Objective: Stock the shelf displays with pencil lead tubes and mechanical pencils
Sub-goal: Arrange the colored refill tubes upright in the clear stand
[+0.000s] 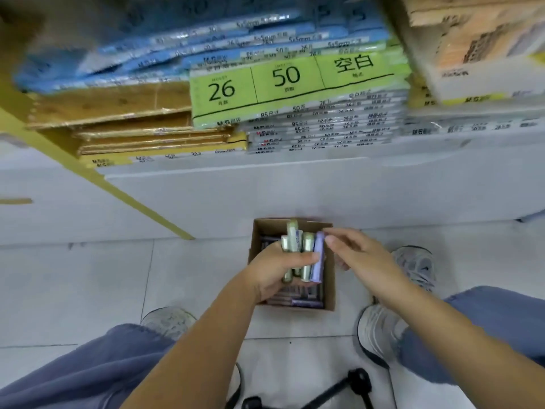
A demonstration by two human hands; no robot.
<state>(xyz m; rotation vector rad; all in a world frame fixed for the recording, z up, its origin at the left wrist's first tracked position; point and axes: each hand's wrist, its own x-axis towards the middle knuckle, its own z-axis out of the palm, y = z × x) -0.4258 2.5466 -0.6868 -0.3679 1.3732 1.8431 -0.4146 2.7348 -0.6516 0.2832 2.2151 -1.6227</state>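
Note:
An open cardboard box stands on the floor between my feet, with more purple lead tubes lying in its bottom. Above it my left hand grips a bunch of upright tubes, three pale green ones and one purple tube on the right of the bunch. My right hand reaches in from the right, and its fingertips touch the top of the purple tube.
Stacked packs of loose-leaf paper, blue, green, grey and yellow, fill the low shelf ahead. A cardboard carton sits at the upper right. My shoes flank the box on white floor tiles. A black stand lies near my feet.

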